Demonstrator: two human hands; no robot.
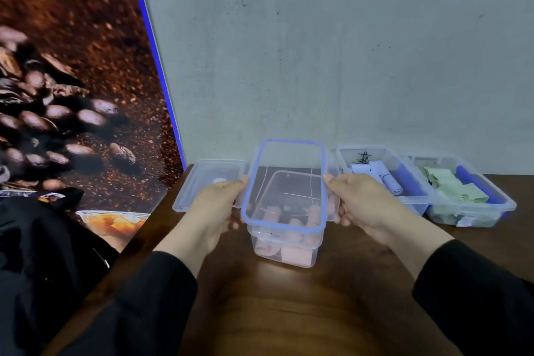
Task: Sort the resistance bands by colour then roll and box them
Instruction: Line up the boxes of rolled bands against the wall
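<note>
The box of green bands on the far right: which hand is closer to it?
Right. The right hand grips the lid's right edge, nearer the green-band box; the left hand holds the lid's opposite edge, farther away.

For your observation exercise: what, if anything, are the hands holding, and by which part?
Both hands, left hand and right hand, hold the clear lid by its long side edges, above the box of pink bands.
</note>
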